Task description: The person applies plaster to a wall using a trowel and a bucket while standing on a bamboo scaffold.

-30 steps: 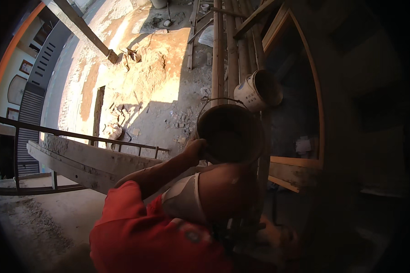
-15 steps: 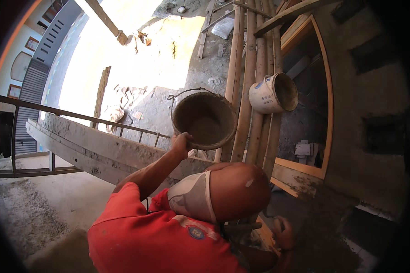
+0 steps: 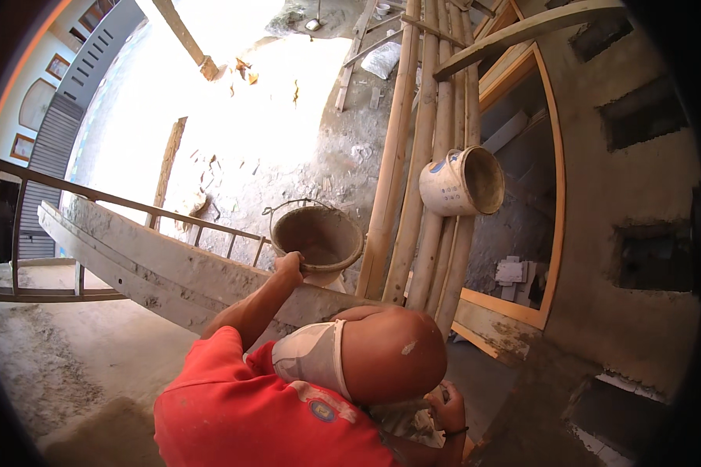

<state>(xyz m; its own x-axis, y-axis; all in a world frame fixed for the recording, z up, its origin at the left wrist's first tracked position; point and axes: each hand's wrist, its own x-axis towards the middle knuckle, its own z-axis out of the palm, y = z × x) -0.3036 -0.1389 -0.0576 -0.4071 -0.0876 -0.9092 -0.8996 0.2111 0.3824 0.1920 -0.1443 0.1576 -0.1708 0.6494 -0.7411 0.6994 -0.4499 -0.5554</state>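
Observation:
My left hand grips the near rim of a mortar-smeared bucket. The bucket has a wire bail and its mouth faces up toward me; grey residue coats the inside. Lower right, my right hand, with a dark band at the wrist, has its fingers curled. What it holds, if anything, is hard to make out; a pale grey rough object shows beside it. My bent bare knee lies between the two hands. A white bucket, tipped on its side, rests against the wooden poles beyond my knee.
A grey mortar-crusted plank and a metal railing cross on the left. An orange-framed opening is in the rough wall on the right. Below the poles lies debris-strewn ground with a white sack.
My left hand has drawn the mortar-smeared bucket left and nearer. My right hand has come in toward my knee. The whole view has shifted slightly.

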